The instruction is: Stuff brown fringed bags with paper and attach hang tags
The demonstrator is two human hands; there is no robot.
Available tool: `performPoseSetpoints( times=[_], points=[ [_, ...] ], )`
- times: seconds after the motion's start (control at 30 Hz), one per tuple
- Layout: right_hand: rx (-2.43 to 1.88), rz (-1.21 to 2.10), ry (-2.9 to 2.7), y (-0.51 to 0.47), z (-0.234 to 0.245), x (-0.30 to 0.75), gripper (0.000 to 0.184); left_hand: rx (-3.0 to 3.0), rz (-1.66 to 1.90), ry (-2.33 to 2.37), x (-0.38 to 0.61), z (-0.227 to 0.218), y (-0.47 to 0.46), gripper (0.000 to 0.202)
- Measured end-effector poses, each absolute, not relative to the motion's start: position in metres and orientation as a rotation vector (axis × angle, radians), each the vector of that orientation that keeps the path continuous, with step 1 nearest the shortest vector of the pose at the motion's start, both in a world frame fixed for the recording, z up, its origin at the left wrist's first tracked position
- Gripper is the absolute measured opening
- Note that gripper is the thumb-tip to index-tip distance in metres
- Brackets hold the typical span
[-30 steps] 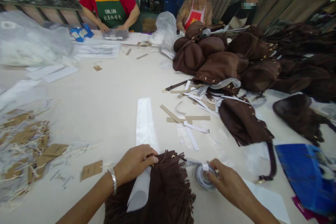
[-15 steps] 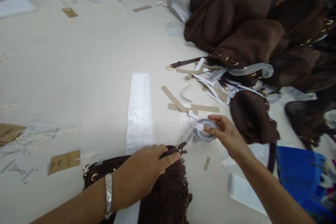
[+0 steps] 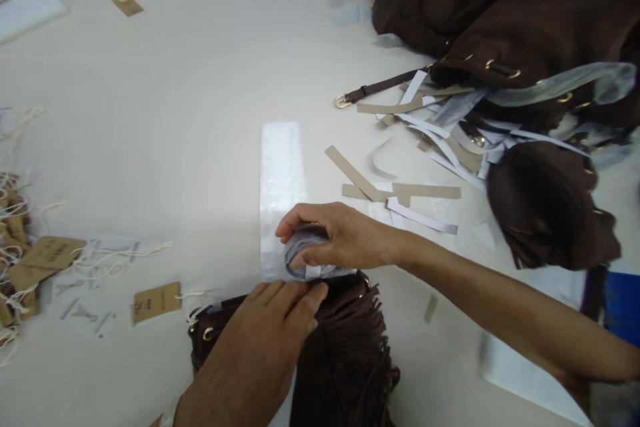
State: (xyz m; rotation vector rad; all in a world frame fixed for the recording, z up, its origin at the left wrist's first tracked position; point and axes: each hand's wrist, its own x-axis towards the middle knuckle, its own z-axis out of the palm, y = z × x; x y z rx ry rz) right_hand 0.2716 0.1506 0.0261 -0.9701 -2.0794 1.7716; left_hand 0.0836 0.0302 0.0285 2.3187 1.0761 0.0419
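Two hands meet at the mouth of a fringed brown bag (image 3: 345,360), which lies on the near part of the counter (image 3: 200,113). The right hand (image 3: 345,233) has its grip curled around a grey coil (image 3: 306,240), thumb on the near side, just beyond the bag's opening. The left hand (image 3: 260,340) lies across the rim, fingers side by side; whether its grip pinches the edge I cannot tell. That hand hides much of the bag, whose near end runs out of view, and coil and fingers cover part of a white strip (image 3: 281,173). On the left, one brown tag (image 3: 157,302) and a larger tag (image 3: 47,260) carry dark print, too blurred to read.
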Motion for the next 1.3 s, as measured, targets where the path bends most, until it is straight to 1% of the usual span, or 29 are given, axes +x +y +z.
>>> performPoseSetpoints(
  times=[0.07, 0.13, 0.2, 0.3, 0.37, 0.5, 0.57, 0.63, 0.73, 0.8, 0.83, 0.9, 0.97, 1.03, 1.13, 1.3],
  points=[
    [-1.012, 1.849, -2.039, 0.147, 0.013, 0.262, 0.043, 2.302, 0.004, 1.145, 0.081, 0.024, 0.029, 0.036],
    [-1.074, 1.885, -2.027, 0.140, 0.001, 0.260, 0.049, 2.279, -0.018, 1.105, 0.081, 0.021, 0.027, 0.028],
    [-1.083, 1.961, -2.013, 0.134, -0.004, 0.267, 0.051, 2.242, 0.005, 1.057, 0.083, 0.022, 0.027, 0.024],
    [-1.015, 2.107, -1.980, 0.129, 0.003, 0.285, 0.054, 2.229, 0.073, 1.049, 0.083, 0.027, 0.029, 0.022],
    [-0.952, 2.109, -2.027, 0.128, 0.012, 0.297, 0.055, 2.263, 0.132, 1.045, 0.081, 0.031, 0.030, 0.022],
    [-0.953, 2.030, -2.089, 0.129, 0.024, 0.304, 0.052, 2.303, 0.234, 1.022, 0.079, 0.032, 0.028, 0.021],
    [-0.964, 2.084, -2.031, 0.130, 0.024, 0.301, 0.051, 2.312, 0.278, 1.025, 0.077, 0.033, 0.027, 0.020],
    [-0.924, 2.209, -1.963, 0.131, 0.019, 0.296, 0.048, 2.317, 0.327, 1.030, 0.076, 0.035, 0.025, 0.020],
    [-0.771, 2.511, -1.892, 0.133, 0.010, 0.287, 0.041, 2.324, 0.382, 0.984, 0.074, 0.040, 0.025, 0.019],
    [-0.655, 2.621, -1.937, 0.135, 0.006, 0.282, 0.039, 2.334, 0.398, 0.937, 0.073, 0.042, 0.026, 0.020],
    [-0.597, 2.601, -2.016, 0.137, 0.004, 0.279, 0.038, 2.331, 0.400, 0.933, 0.072, 0.043, 0.027, 0.020],
    [-0.518, 2.417, -2.251, 0.140, 0.004, 0.274, 0.033, 2.289, 0.392, 0.975, 0.072, 0.043, 0.029, 0.018],
    [-0.501, 2.192, -2.460, 0.142, 0.005, 0.268, 0.030, 2.218, 0.386, 1.026, 0.070, 0.042, 0.031, 0.015],
    [-0.519, 2.088, -2.554, 0.143, 0.006, 0.263, 0.030, 2.152, 0.385, 1.039, 0.068, 0.041, 0.034, 0.012],
    [-0.476, 2.167, -2.564, 0.145, 0.003, 0.258, 0.029, 2.083, 0.381, 1.026, 0.063, 0.040, 0.038, 0.011],
    [-0.115, 2.428, -2.613, 0.149, -0.006, 0.252, 0.016, 1.955, 0.319, 1.065, 0.061, 0.043, 0.042, 0.013]
  ],
)
